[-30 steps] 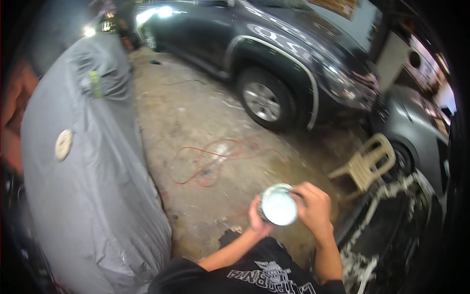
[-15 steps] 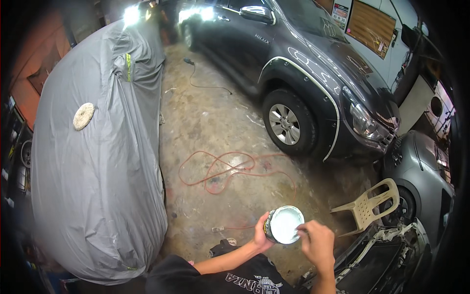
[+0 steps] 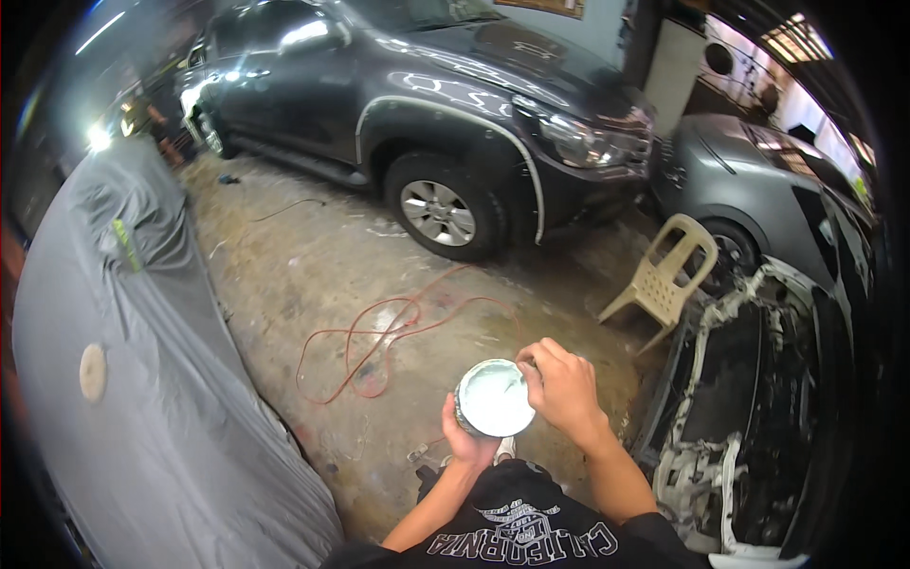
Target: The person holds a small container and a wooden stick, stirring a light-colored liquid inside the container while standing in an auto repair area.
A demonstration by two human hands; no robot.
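My left hand (image 3: 464, 442) is closed around the lower left side of a round tin (image 3: 459, 413), with the thumb up along its wall. Inside the tin, which is tilted toward me, a smooth pale whitish paste (image 3: 495, 402) shows. At the tin's right rim is my right hand (image 3: 565, 387), its thumb and fingers pinched together over the edge. Whatever it pinches, if anything, is hidden by the fingers.
A grey-covered car (image 3: 180, 379) stands on the left, with a round pad (image 3: 93, 373) on its cover. Ahead is a dark pickup (image 3: 427, 104). A red hose (image 3: 349, 351) loops over the concrete floor. To the right are a beige plastic chair (image 3: 675, 284) and a stripped car front (image 3: 706, 455).
The view has swung right, so the vehicles and floor sit further left. My right hand has shifted from the tin's lower right rim up to its upper right. My left hand keeps its hold.
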